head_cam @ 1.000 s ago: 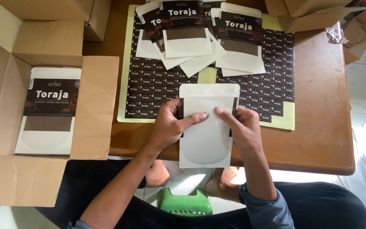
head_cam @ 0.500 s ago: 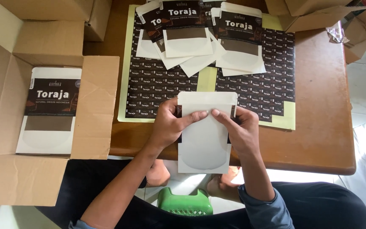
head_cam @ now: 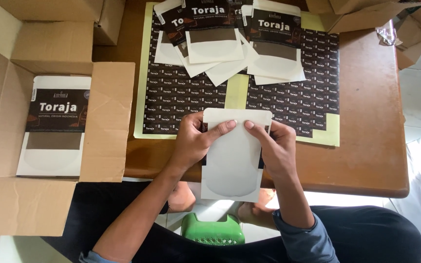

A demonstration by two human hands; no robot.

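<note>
You've got a plain white pouch [head_cam: 232,160] gripped from both sides in the lower middle of the frame, half hanging off the edge of the wooden table [head_cam: 366,146]. Your left hand [head_cam: 196,143] clamps its left edge, your right hand [head_cam: 275,148] its right edge, index fingers laid flat across the top. Just above sit dark label sheets [head_cam: 181,97] and a fanned pile of labelled pouches [head_cam: 230,39]. At the left, an open cardboard box [head_cam: 103,122] holds another labelled pouch [head_cam: 54,126].
</note>
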